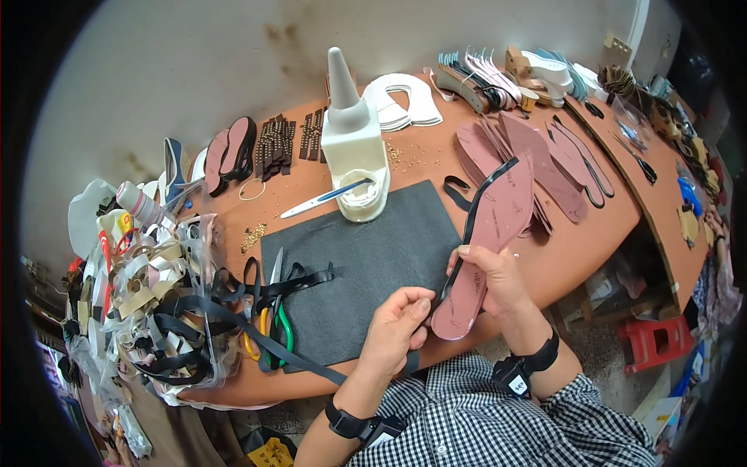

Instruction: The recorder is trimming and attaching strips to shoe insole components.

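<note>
My right hand [498, 276] grips a dusty-pink shoe insole [506, 202] by its narrower half, holding it tilted above the mat's right edge. A thin black strip [472, 214] runs along the insole's left edge. At the heel end, the fingers of my left hand [401, 327] pinch the strip close to the edge. A long black ribbon [307, 364] passes across the mat's near edge toward my left wrist; whether it joins the pinched strip is hidden. Below both hands lies the dark grey mat [366, 272].
A white pot stand with a cone [346, 86] holds white paste, a brush [319, 200] across it. Scissors [276, 268] with coloured handles lie on the mat's left. A clear bin of straps [167, 319] stands left. More pink insoles [564, 179] lie right; a red stool [657, 342] is below.
</note>
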Demonstrator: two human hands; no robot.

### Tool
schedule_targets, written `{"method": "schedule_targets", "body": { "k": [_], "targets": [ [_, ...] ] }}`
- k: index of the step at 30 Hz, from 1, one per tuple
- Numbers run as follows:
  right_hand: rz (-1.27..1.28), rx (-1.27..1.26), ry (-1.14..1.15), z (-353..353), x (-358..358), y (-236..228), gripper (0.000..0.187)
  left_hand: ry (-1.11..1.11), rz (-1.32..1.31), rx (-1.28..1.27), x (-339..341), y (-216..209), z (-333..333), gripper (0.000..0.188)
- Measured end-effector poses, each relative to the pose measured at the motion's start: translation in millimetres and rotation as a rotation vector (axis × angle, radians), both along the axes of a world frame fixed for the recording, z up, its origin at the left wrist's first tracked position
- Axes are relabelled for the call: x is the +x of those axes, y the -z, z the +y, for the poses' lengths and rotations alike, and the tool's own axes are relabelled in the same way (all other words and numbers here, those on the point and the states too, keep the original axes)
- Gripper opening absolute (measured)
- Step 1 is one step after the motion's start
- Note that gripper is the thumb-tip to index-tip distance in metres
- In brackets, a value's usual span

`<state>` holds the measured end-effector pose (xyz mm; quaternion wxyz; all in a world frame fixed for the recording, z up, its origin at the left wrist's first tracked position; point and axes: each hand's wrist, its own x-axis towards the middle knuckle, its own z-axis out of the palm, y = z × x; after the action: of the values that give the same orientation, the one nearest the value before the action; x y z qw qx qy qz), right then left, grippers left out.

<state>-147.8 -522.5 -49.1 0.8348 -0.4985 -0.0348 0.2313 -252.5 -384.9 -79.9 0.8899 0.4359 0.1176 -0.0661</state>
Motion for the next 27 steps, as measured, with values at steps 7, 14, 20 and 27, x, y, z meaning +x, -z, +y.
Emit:
{"method": "schedule_targets", "body": {
  "k": [7,14,20,27],
  "targets": [
    [0.026,0.034,0.049,-2.2,3.9,9.4,0.009,-0.123,-0.045,0.026,-3.5,-1.0,-7.4,0.018],
    [0.046,0.054,0.069,-0.2,2.7,10.0,0.006,-0.213,-0.014,0.147,-5.9,1.9,-10.5,0.017],
    [0.027,0.082,0.129,4.1,2.7,11.0,0.006,-0.260,-0.026,0.137,-4.6,3.4,-12.3,0.016],
    [-0.037,0.074,0.224,6.6,1.2,12.0,0.006,-0.230,-0.032,0.154,-4.6,1.8,-12.1,0.016]
  ]
}}
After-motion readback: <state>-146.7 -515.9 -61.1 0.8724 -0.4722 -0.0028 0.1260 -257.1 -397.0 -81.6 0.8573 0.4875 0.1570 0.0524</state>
